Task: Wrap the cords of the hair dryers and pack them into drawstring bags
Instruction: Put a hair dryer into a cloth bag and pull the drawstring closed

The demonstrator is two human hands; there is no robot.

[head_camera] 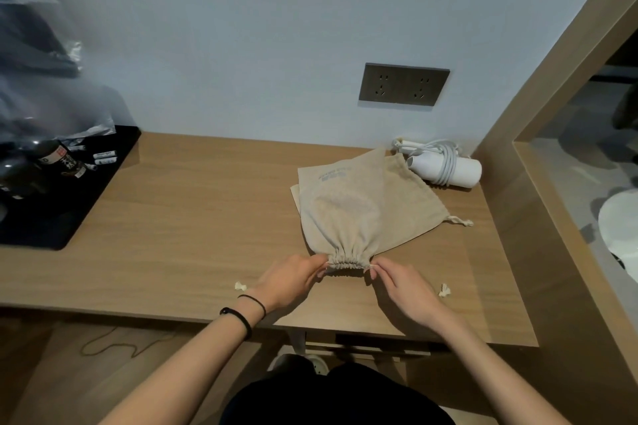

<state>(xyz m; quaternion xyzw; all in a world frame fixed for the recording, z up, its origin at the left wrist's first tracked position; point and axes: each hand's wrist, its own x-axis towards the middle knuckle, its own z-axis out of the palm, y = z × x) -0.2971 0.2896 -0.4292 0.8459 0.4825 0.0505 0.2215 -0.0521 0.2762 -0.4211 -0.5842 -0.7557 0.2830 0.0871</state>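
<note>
On the desk (172,217), both hands pinch the gathered bag (341,214) mouth.

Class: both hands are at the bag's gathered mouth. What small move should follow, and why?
Probably let go and slide the cinched bag aside: its mouth looks fully gathered between the left hand and right hand, while a cord-wrapped hair dryer and flat bag wait behind.
</note>
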